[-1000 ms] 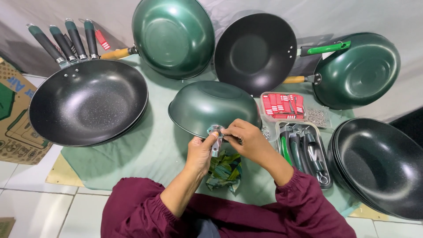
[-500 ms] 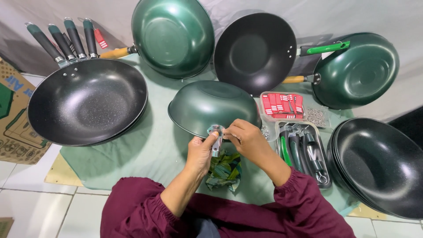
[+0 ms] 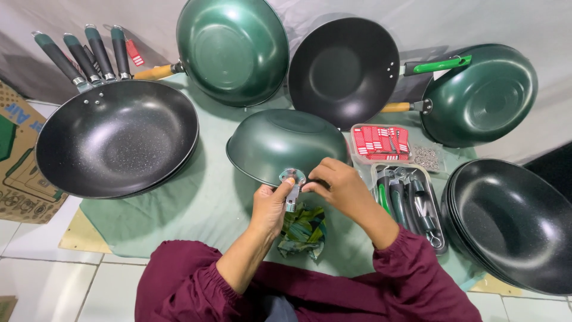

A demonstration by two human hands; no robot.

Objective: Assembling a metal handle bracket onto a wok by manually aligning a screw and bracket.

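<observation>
Green upturned wok (image 3: 286,143) sits centre on the cloth (image 3: 196,203). Left hand (image 3: 271,206), at its 6 o'clock, pinches the metal handle bracket (image 3: 292,182) on the rim. Right hand (image 3: 339,188), approx 5 o'clock, fingers curled tight at the bracket; what they grip can't tell. Tray of handles (image 3: 411,203) at 4 o'clock.

Four green pans are counted: one upturned (image 3: 286,143) at the middle, one propped at the back (image 3: 233,50), and one at the right (image 3: 485,95). One black pan (image 3: 345,68) stands propped; two stacks of black pans (image 3: 116,140) (image 3: 512,223) and two trays (image 3: 381,142) (image 3: 411,203) are seen.
</observation>
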